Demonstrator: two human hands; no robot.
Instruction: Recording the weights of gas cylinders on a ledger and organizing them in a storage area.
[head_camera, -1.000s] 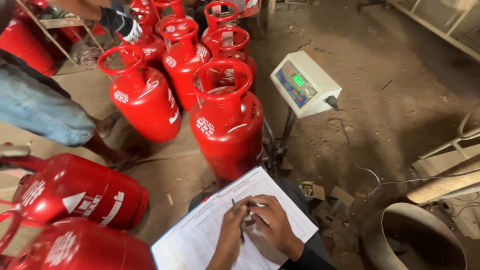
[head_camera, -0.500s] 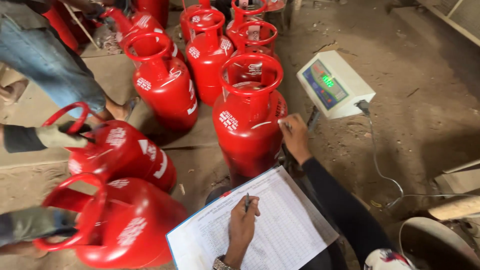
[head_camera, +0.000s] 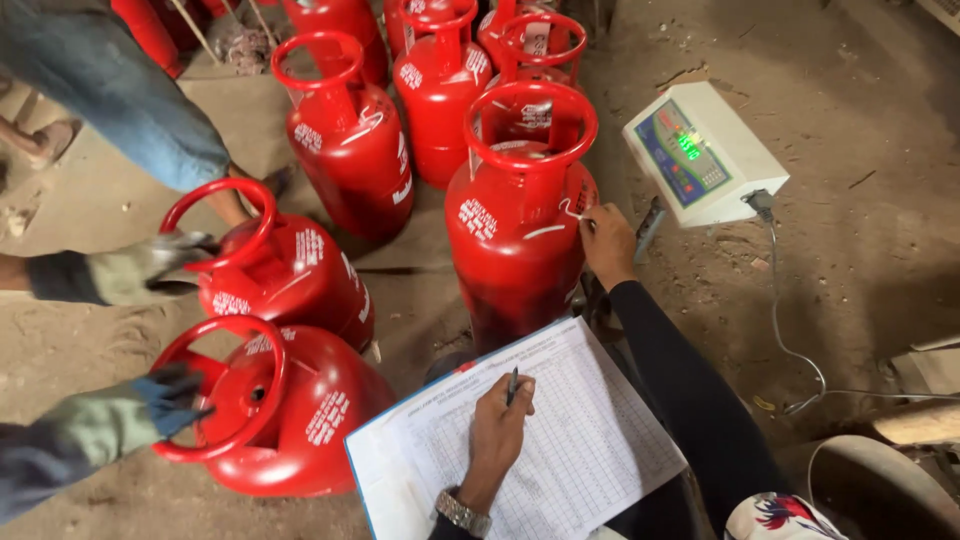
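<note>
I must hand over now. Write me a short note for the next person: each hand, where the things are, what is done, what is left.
Left hand: holds a pen, tip on the printed form.
Right hand: at a white tag on the upright red cylinder; grip unclear.
Scale display: to the right of that cylinder, lit green.
Others: two gloved hands grip the rings of two tilted cylinders on the left.
Done: pen is on the form.
Left: the form's entries are too small to judge.
</note>
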